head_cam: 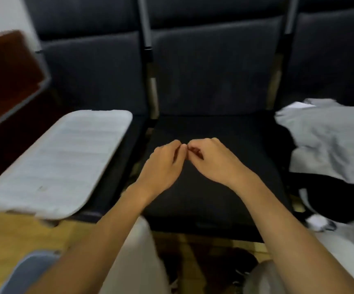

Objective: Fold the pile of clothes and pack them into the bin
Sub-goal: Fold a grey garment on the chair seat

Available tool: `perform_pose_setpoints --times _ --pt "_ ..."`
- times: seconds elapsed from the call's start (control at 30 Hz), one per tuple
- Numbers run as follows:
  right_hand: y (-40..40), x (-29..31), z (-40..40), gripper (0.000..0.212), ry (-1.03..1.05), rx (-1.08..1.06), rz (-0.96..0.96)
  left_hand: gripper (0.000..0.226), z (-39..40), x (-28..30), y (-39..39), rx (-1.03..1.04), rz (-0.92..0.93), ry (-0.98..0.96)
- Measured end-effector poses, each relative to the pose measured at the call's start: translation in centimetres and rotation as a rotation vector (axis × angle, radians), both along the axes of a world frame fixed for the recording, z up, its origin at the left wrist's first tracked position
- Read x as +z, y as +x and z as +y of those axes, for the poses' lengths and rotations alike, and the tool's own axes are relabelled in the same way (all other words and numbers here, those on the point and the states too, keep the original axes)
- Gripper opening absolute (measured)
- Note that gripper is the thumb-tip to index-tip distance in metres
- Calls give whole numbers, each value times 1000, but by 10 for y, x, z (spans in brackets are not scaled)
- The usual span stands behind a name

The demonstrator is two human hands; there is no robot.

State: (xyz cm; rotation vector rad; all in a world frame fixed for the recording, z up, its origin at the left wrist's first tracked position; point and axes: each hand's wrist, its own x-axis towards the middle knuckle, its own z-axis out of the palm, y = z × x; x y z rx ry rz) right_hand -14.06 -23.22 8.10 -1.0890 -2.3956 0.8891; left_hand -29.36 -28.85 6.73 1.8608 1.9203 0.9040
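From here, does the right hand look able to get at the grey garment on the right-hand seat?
Probably yes. The right hand hovers above the middle seat holding nothing visible, and the grey garment lies just to its right with nothing between them.

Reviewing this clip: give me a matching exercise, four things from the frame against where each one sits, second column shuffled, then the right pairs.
Things:
1. white lid
2. grey garment
3. left hand
4. wooden furniture

Places:
A. heaped on the right seat
B. far left edge, beside the chairs
C. lying on the left seat
D. over the middle seat, fingertips meeting the right hand

Pairs: 1-C, 2-A, 3-D, 4-B
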Motion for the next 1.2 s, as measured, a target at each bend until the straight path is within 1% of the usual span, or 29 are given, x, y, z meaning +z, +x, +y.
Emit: perform_pose_setpoints --times 0.1,0.13,0.2,0.27,0.33,0.37,0.4,0.43,0.47,0.5,0.57,0.6,0.67,0.77,0.83,0.87,0.93,0.97,1.0,1.03,1.1,1.17,1.2 --pt "86 -21 34 15 -34 -240 55 30 60 -17 81 -207 -14 -85" --pt "109 -28 41 14 -63 -296 73 29 73 -23 103 -262 0 -106" --pt "156 -41 51 16 -115 -406 79 26 99 -38 150 -353 30 -143" --pt "204 -54 56 17 -125 -542 91 19 122 -52 197 -440 59 -157" --pt "241 -67 58 19 -99 -664 -1 7 142 -61 236 -518 133 -145" --pt "257 -73 59 24 -102 -723 -102 12 154 -67 255 -562 191 -124" --pt "269 -78 59 30 -113 -767 -188 24 164 -72 269 -598 263 -112" --pt "279 -82 60 33 -138 -809 -243 37 174 -78 281 -632 328 -106" --pt "287 -86 62 34 -157 -846 -270 46 184 -85 292 -659 384 -116" --pt "291 -89 63 34 -174 -875 -288 47 192 -92 300 -679 426 -128" --pt "297 -93 64 33 -194 -920 -291 32 202 -103 308 -703 465 -134" --pt "300 -94 65 33 -194 -928 -291 25 206 -106 309 -695 425 -119" --pt "302 -96 65 34 -191 -926 -291 26 209 -109 305 -667 340 -76" --pt "300 -92 65 40 -181 -913 -297 28 206 -110 299 -677 333 33" --pt "296 -89 65 42 -173 -923 -276 19 201 -108 298 -728 262 39" --pt "295 -87 66 42 -177 -931 -267 13 199 -108 298 -774 256 24" --pt "291 -84 67 39 -185 -939 -272 15 196 -107 300 -811 349 5" --pt "290 -83 67 37 -188 -941 -278 12 196 -107 301 -788 374 15" --pt "290 -84 67 36 -187 -944 -280 10 195 -107 303 -747 348 34" --pt "290 -83 66 36 -176 -949 -278 14 194 -104 304 -697 287 35" --pt "292 -83 66 38 -135 -948 -262 20 193 -96 306 -639 63 -44" --pt "293 -84 68 43 -68 -932 -255 16 188 -83 303 -627 -180 -112" --pt "293 -83 69 44 -26 -933 -261 15 185 -73 300 -621 -252 -101"
